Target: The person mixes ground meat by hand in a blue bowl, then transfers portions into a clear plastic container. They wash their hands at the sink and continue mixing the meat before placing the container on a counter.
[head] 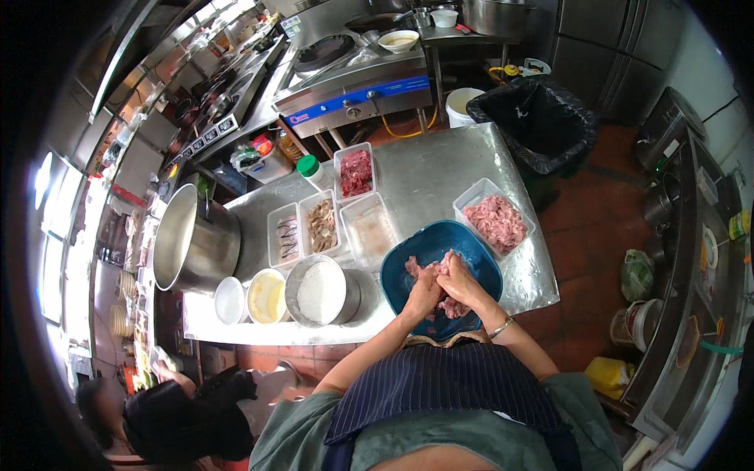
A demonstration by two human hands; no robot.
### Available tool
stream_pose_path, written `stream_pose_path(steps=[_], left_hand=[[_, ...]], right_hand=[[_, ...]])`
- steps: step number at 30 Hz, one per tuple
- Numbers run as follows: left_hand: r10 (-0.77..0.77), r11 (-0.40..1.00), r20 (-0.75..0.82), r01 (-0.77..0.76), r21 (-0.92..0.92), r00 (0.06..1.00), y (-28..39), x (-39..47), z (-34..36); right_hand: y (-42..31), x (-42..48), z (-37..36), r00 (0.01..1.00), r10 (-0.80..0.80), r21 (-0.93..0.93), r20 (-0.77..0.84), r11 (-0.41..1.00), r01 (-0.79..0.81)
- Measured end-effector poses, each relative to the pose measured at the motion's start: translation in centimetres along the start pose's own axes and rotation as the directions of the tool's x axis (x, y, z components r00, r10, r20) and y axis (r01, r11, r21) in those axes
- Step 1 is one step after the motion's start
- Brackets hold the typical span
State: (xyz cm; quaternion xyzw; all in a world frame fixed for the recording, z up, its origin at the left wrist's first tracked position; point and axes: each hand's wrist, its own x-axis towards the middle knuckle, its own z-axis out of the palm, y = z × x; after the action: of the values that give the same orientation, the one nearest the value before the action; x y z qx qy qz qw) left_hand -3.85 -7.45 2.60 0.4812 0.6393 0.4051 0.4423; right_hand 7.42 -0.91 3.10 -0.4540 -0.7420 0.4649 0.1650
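Observation:
A dark blue plastic basin [393, 277] sits at the table's near edge, right against my apron. Inside it, my left hand [425, 289] and my right hand [460, 284] are close together, both gripping pink raw meat [435, 269]. More meat pieces [453, 307] lie lower in the basin, partly hidden by my hands. Touching the basin's far right side is a clear plastic container [482, 189] heaped with pink cut meat [496, 224]. On the far left side, a plastic container [371, 226] holds only some wet residue.
Left of the basin stand a metal pot of white powder [321, 292], a tub with yellow contents [268, 297], a white tub [230, 301] and a tall stockpot [197, 241]. Containers of red meat [356, 172] and fish [288, 236] lie beyond. A person [177, 412] is at lower left.

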Motion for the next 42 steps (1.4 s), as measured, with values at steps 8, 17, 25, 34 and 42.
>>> stream_pose_path(steps=[8,17,25,34,42], left_hand=[[0.001,0.983,0.012,-0.003,0.186,1.000,0.2,0.0,0.3],[0.089,0.981,-0.011,-0.086,0.173,0.996,-0.6,-0.2,0.9],[0.019,0.958,0.086,-0.042,0.284,0.996,1.5,0.0,-0.3],[0.069,0.981,0.082,-0.083,0.177,0.994,-0.3,0.6,-0.3],[0.031,0.999,0.136,-0.032,0.006,0.990,-2.1,1.5,-0.5]], right_hand=[[0.0,-0.2,-0.6,0.998,0.057,0.149,0.007,0.987,-0.057],[-0.3,-0.1,-1.1,0.993,0.113,0.078,0.032,0.990,-0.116],[1.9,0.2,0.0,0.999,0.043,0.309,0.006,0.950,-0.043],[3.3,0.6,0.8,0.991,0.135,0.531,0.014,0.838,-0.122],[1.9,-1.1,-0.7,0.997,0.070,0.466,0.039,0.881,-0.080]])
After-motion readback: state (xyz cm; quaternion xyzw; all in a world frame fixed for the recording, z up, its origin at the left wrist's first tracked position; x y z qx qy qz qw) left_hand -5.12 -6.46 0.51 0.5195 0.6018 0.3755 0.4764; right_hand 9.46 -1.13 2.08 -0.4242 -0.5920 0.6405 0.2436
